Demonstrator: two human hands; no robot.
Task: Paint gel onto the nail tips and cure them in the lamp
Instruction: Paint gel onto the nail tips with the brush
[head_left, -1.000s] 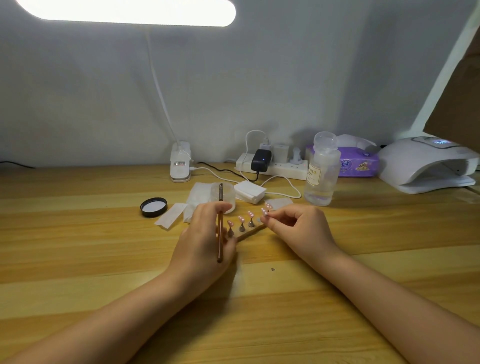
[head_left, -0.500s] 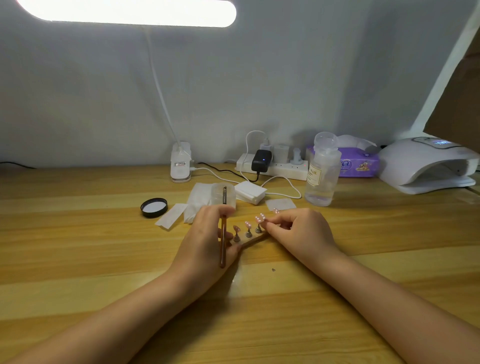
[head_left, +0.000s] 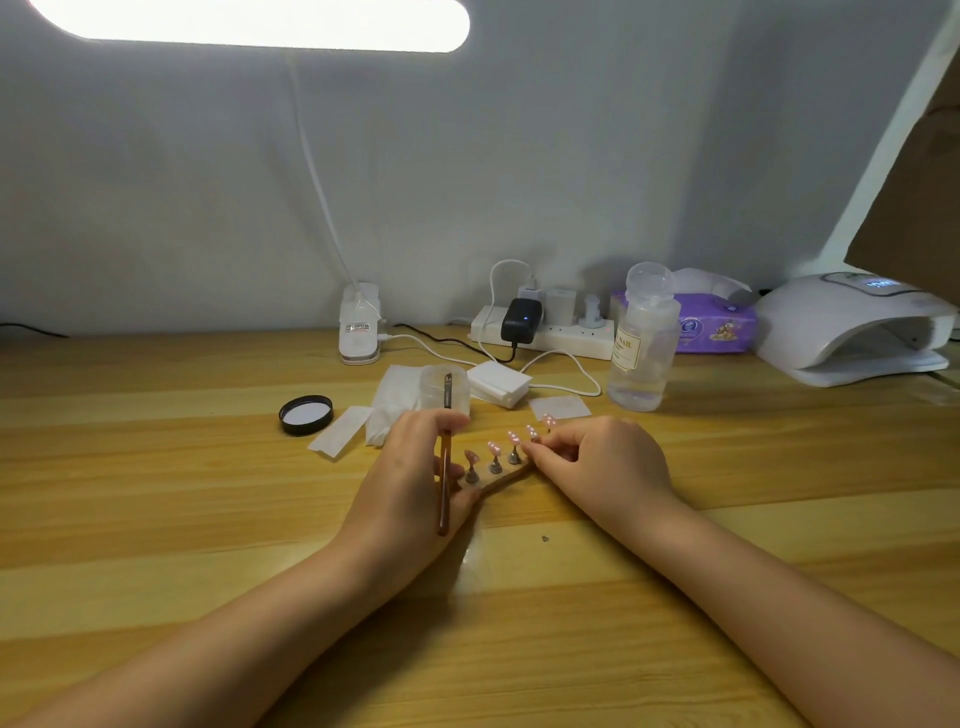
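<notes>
While left grip clasps one brush, right grip pinches one of five nail tips.

Two bare forearms, no sleeves, left hand, right hand, both ringless

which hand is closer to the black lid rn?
Left. The left hand, holding the brush, sits just right of the black lid. The right hand is farther right, past the nail-tip stand, pinching at its far end.
</notes>
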